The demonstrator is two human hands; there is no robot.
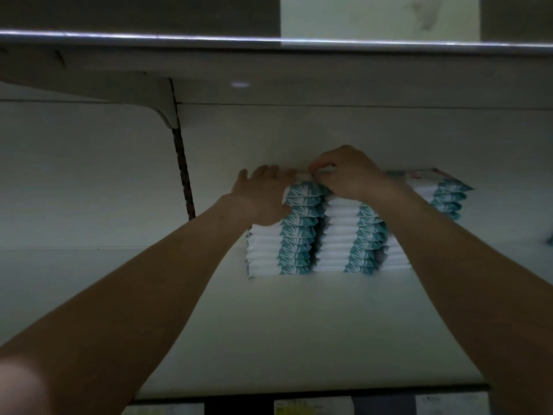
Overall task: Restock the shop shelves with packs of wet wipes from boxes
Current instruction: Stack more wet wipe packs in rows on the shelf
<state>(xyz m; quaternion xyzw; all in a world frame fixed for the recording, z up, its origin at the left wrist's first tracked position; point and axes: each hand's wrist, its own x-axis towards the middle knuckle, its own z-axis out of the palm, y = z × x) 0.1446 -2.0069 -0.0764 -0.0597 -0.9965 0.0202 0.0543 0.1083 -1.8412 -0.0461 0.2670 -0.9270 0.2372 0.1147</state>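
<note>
on a dim white shelf (269, 324), under another shelf's metal edge (269, 40), white-and-teal packs (296, 235) stand stacked at the shelf's back. left hand (260, 196) rests open-fingered against the leftmost stack's top; right hand (350, 175) pinches the uppermost of the packs with curled fingers.

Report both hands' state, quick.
Left hand: open, fingers flat on the top pack of wipes.
Right hand: curled, pinching that same pack's edge.
</note>
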